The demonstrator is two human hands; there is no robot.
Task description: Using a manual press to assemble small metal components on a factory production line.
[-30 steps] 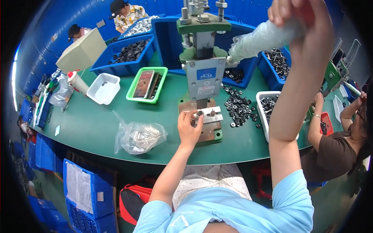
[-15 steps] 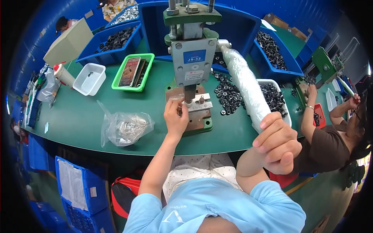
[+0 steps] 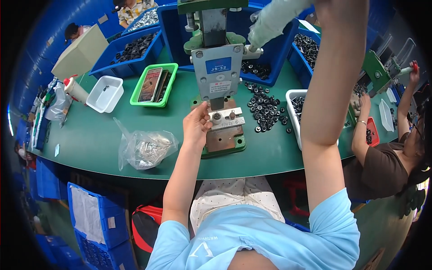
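Note:
In front of me stands a green hand press with a grey front plate. Beneath its ram, a small dark round part sits in the pale metal fixture, with a gap under the ram. Just left of the fixture is my left hand, fingers curled and closed; whatever they pinch is too small to make out. The press's lever handle, wrapped in clear plastic, slants up to the right. My right hand is closed on its end, partly cut off by the upper edge.
Loose black-and-silver parts lie right of the press, beside a white bin. On the left are a clear bag of metal pieces, a green tray and a white tray. A co-worker works at another press.
My right hand has swung the lever up and away from me, and the ram has risen off the fixture. My left hand has drawn slightly left, uncovering the round part.

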